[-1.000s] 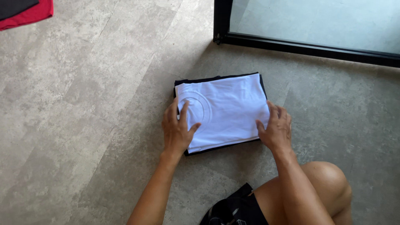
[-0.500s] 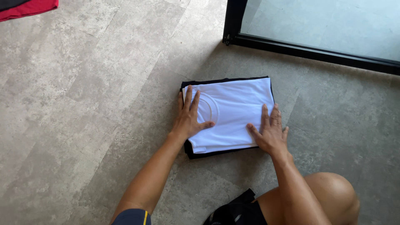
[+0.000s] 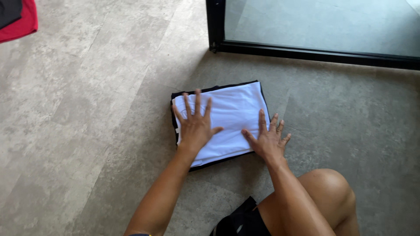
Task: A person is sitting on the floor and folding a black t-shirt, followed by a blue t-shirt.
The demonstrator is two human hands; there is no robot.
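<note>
Folded white garment (image 3: 227, 118) lies flat on the grey stone-pattern floor (image 3: 87, 131), just in front of the black door frame (image 3: 306, 51) of a glass sliding door. Under it sits a dark layer (image 3: 174, 126), visible only as a thin black border along the left, top and near edges; whether this is a second garment or the same one's trim, I cannot tell. Left hand (image 3: 196, 126) rests palm-down on the left part of the white fabric, fingers spread and straight, gripping nothing. Right hand (image 3: 267, 140) lies flat too, fingers splayed, half on the near right corner of the bundle and half on the floor beside it. The hands are apart from each other, both open and pressing, neither closed on cloth. Judgement on handling: the bundle looks light, soft and limp, with no stiffness of its own; it would sag or unfold if lifted by one edge or corner. Not fragile, not notably slippery, though the top layer could slide on the dark one. Best hold is likely from both short sides at once, fingers slid beneath the bottom layer and thumbs on top, so the stack keeps its shape. Packages, labels, signs: none visible; no tag shows on the white fabric. Far upper left, a red cloth (image 3: 24, 24) with a dark piece (image 3: 8, 8) on it lies on the floor, well apart. The person's bare knee (image 3: 326, 192) and dark shorts (image 3: 240, 220) sit at the near edge of view.
</note>
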